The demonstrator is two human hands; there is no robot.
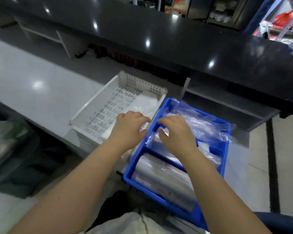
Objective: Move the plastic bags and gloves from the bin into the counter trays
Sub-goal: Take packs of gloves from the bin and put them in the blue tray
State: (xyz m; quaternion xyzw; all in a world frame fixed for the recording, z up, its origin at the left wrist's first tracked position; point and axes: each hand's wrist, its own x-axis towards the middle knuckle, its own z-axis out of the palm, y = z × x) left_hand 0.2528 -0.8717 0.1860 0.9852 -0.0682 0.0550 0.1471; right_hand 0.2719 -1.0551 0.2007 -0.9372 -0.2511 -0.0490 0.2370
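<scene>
bin point(226, 149): plastic bags point(201, 125) under right hand point(176, 132) | left hand point(128, 129) at rim | grips unclear

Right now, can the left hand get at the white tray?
Probably yes. The left hand is over the tray's near right corner, beside the bin. The tray is open on top, with only some clear plastic inside, and nothing stands between. Whether the hand holds something is too blurred to tell.
</scene>
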